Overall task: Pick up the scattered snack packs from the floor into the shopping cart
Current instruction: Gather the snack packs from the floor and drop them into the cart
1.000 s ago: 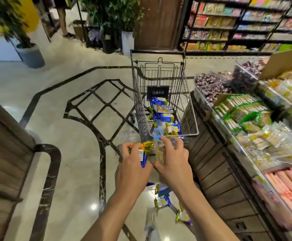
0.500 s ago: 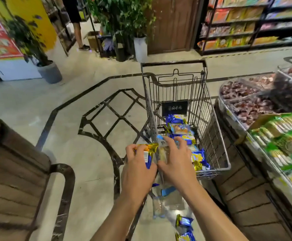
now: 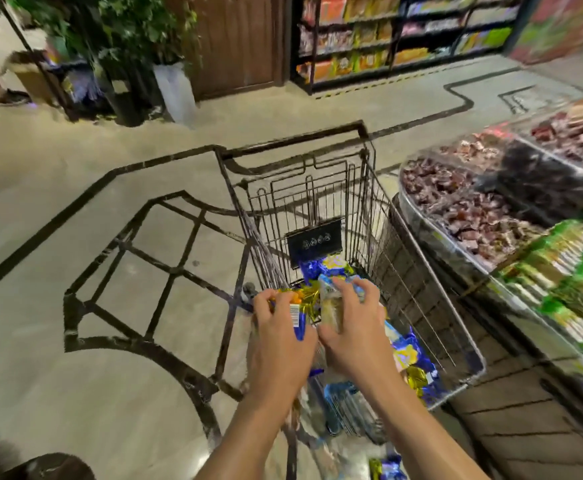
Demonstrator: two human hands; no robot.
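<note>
Snack packs [image 3: 389, 467] lie loose on the floor by the near edge, while the left hand [image 3: 279, 344] grips a blue-gold pack [image 3: 298, 308] and the right hand [image 3: 356, 336] clutches a clear one [image 3: 330, 303], both over the shopping cart [image 3: 421, 282] basket's near-left corner, drop straight below.

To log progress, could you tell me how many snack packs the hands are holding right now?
2. The left hand grips a blue-and-gold pack; the right hand holds a pale clear pack, both above the cart. More could be hidden behind the hands.

Head-worn view, forward and downward
</note>
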